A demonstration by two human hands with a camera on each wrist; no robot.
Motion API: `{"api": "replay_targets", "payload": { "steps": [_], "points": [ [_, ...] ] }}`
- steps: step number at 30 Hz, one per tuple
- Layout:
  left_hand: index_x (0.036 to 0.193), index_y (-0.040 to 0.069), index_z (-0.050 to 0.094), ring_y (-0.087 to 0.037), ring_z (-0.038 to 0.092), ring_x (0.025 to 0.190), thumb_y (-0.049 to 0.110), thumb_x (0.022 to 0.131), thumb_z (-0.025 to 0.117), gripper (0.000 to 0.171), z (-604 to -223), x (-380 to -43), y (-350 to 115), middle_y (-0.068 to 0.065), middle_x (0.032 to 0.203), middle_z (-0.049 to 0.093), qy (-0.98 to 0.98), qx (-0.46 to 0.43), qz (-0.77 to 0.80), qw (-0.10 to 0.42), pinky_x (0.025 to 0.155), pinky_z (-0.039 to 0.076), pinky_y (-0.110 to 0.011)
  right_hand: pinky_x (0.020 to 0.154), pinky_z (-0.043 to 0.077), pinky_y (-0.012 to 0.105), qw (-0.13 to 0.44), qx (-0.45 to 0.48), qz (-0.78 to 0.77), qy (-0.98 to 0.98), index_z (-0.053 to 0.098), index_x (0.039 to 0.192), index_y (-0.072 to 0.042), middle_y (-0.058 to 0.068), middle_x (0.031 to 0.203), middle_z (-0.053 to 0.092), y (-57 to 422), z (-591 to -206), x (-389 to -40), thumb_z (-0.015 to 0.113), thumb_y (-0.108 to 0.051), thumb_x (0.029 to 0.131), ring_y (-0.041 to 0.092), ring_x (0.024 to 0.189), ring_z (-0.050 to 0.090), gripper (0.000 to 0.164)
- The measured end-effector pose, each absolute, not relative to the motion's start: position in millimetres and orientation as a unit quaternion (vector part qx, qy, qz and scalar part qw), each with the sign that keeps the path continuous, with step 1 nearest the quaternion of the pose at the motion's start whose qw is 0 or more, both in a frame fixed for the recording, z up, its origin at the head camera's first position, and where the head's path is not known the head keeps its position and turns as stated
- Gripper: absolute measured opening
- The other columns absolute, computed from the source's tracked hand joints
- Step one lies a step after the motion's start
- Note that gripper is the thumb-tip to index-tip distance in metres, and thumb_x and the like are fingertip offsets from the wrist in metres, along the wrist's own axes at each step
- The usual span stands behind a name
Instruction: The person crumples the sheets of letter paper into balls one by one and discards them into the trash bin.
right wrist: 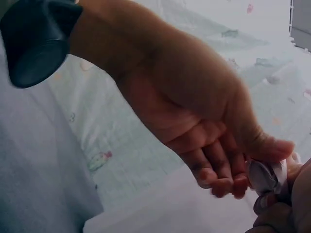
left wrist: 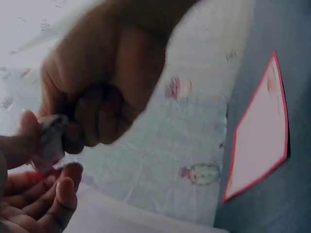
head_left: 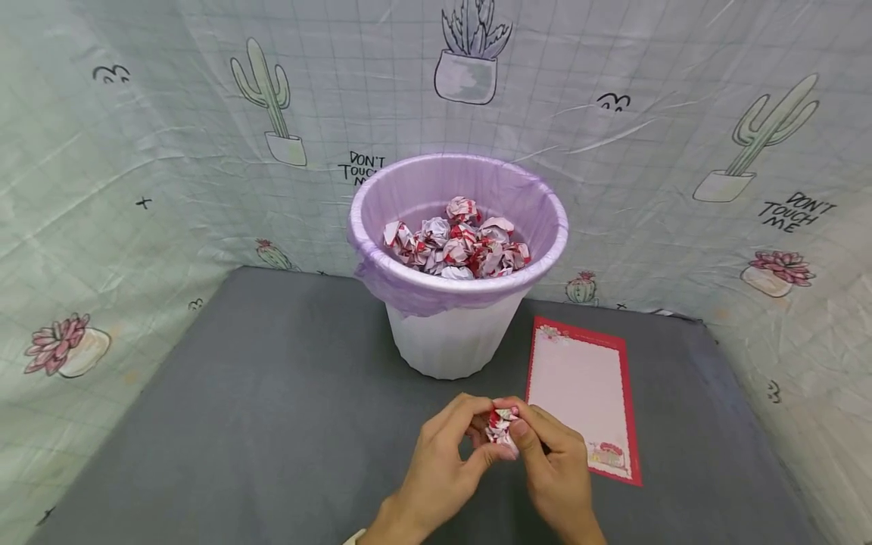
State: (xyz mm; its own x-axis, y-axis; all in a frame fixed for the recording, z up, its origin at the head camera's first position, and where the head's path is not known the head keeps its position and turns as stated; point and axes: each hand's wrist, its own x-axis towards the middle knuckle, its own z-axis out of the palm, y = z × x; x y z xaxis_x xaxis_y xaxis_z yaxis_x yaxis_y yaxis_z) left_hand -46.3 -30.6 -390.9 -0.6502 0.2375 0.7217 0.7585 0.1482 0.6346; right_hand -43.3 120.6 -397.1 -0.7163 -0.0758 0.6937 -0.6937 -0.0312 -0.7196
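A crumpled paper ball (head_left: pixel 502 431), white with red bits, is held between both hands in front of the bin. My left hand (head_left: pixel 446 454) grips it from the left with bent fingers and thumb. From the right, my right hand (head_left: pixel 555 465) pinches it, thumb on the near side. The left wrist view has the pale paper (left wrist: pixel 51 143) between the fingers of both hands. Part of the ball is hidden by fingers in every view. Beside my right hand, a sheet of red-bordered paper (head_left: pixel 579 386) lies flat on the grey table (head_left: pixel 286 424).
Behind the hands stands a white bin (head_left: pixel 443 337) lined with a purple bag (head_left: pixel 409 291). Several crumpled paper balls (head_left: pixel 458 250) fill its lower part. A cloth printed with cacti (head_left: pixel 402 76) hangs around the table's back and sides.
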Motion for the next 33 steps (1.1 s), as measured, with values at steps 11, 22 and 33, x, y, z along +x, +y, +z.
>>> {"api": "replay_targets", "payload": {
  "steps": [11, 22, 33],
  "points": [
    [0.098, 0.000, 0.063, -0.006, 0.052, 0.056, 0.012, 0.087, 0.068, 0.018, -398.0, -50.6, -31.5, -0.005, 0.072, 0.060, -0.675, -0.345, -0.601, 0.254, 0.050, 0.045, -0.012, 0.060, 0.050, 0.014, 0.163, 0.311, 0.621, -0.700, 0.050, 0.126, 0.011, 0.011, 0.115, 0.063, 129.5, -395.5, -38.1, 0.054, 0.015, 0.089, 0.003, 0.077, 0.059, 0.037],
    [0.094, -0.015, 0.055, -0.038, 0.038, 0.041, -0.003, 0.092, 0.058, 0.012, -387.3, -50.8, -44.5, -0.033, 0.065, 0.049, -0.497, -0.320, -0.805, -0.047, 0.036, 0.034, -0.030, 0.052, 0.042, 0.010, 0.252, 0.362, 0.502, -0.744, 0.048, 0.130, 0.013, 0.009, 0.102, 0.061, 127.8, -387.4, -38.2, 0.061, -0.038, 0.091, 0.007, 0.074, 0.053, 0.065],
    [0.079, -0.016, 0.040, -0.014, 0.046, 0.046, -0.007, 0.089, 0.061, 0.025, -387.4, -44.9, -42.3, -0.041, 0.065, 0.040, -0.424, -0.312, -0.842, -0.117, 0.038, 0.035, -0.024, 0.053, 0.038, 0.011, 0.266, 0.417, 0.529, -0.689, 0.054, 0.120, 0.015, 0.006, 0.086, 0.055, 120.8, -367.2, -31.9, 0.057, -0.018, 0.097, 0.007, 0.069, 0.046, 0.040]
  ]
}}
